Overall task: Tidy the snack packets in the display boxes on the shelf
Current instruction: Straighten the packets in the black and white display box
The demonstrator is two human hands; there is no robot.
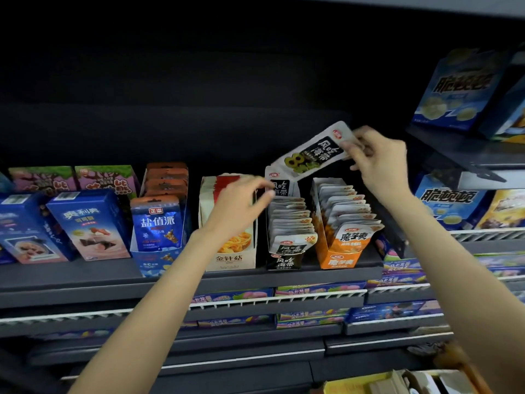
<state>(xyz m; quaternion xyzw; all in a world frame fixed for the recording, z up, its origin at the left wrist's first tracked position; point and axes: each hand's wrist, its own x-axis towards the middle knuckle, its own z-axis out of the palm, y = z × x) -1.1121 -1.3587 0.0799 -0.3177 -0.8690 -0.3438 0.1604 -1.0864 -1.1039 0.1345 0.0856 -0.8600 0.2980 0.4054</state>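
The left hand [241, 203] is raised palm-down over the cream cardboard display box of yellow-printed packets [227, 223], its fingers loosely spread and stretched toward the black-and-white cardboard display box [285, 260] just beside it; nothing is gripped in it. The right hand [377, 163] is lifted higher, and a white-and-black foil snack packet [312, 152] is pinched by its top corner between thumb and fingers, tilted in the air above that black-and-white box. A row of matching grey-white packets [289, 220] is stood inside the box, with one packet upright at the back. To the right, an orange cardboard display box [341, 257] is filled with white-and-orange packets [349, 209]. All are set on a dark grey metal shelf [85, 277]. At the far left, blue cardboard biscuit cartons [91, 223] are stood beside a blue display box of blue-and-orange packets [159, 223]. Part of the cream box is covered by the left hand. Blue cartons [451, 89] at the upper right are blurred, and the rows on the lower shelves are hard to make out.
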